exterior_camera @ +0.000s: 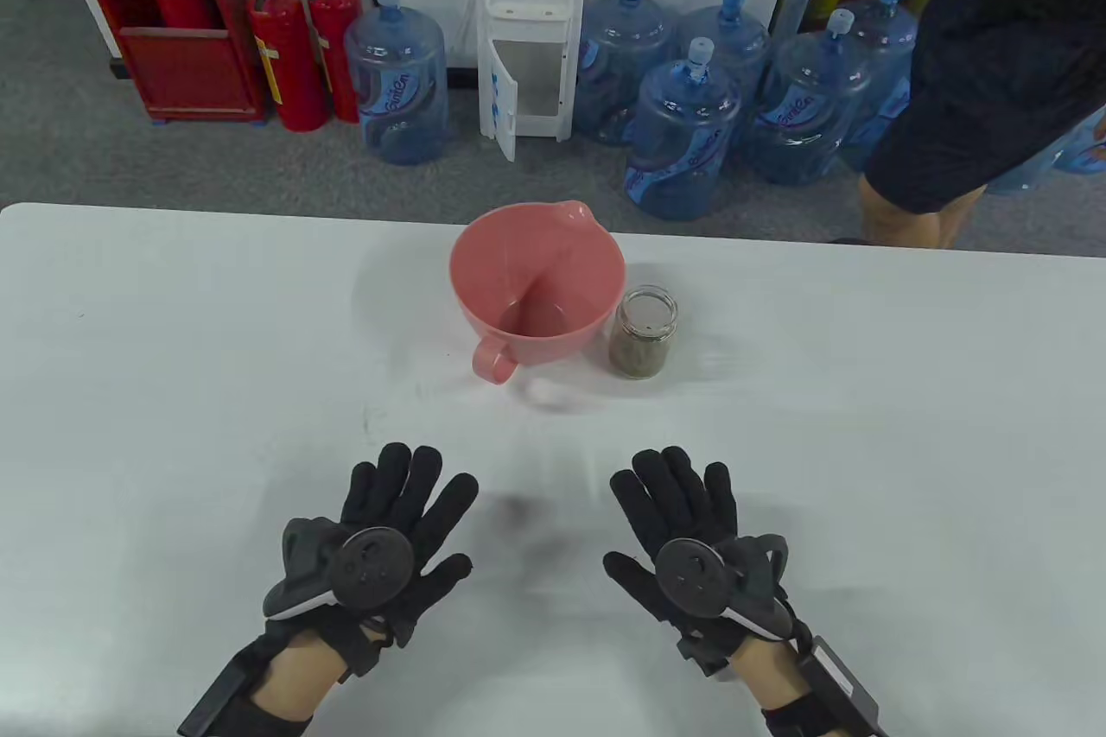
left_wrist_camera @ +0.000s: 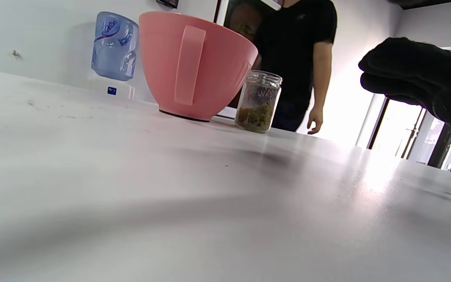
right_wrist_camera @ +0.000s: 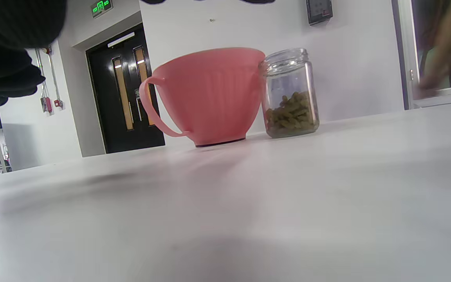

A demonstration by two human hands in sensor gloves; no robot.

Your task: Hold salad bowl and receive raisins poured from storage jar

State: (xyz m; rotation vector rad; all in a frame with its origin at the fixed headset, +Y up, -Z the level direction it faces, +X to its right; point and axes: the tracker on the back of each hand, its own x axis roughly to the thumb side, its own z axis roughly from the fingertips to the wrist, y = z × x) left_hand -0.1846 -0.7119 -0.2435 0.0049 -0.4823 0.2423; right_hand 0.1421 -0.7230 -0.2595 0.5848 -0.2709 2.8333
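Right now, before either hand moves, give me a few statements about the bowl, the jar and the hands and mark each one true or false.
1. The pink salad bowl stands upright with nothing in it. True.
2. The storage jar has a lid on it. False: its mouth is open.
3. The jar stands on the side of the bowl nearer the right hand. True.
4. The left hand grips the bowl's handle. False: it is near the table's front edge, fingers spread, apart from the bowl.
5. The raisins fill the jar to the brim. False: they fill roughly its lower half.
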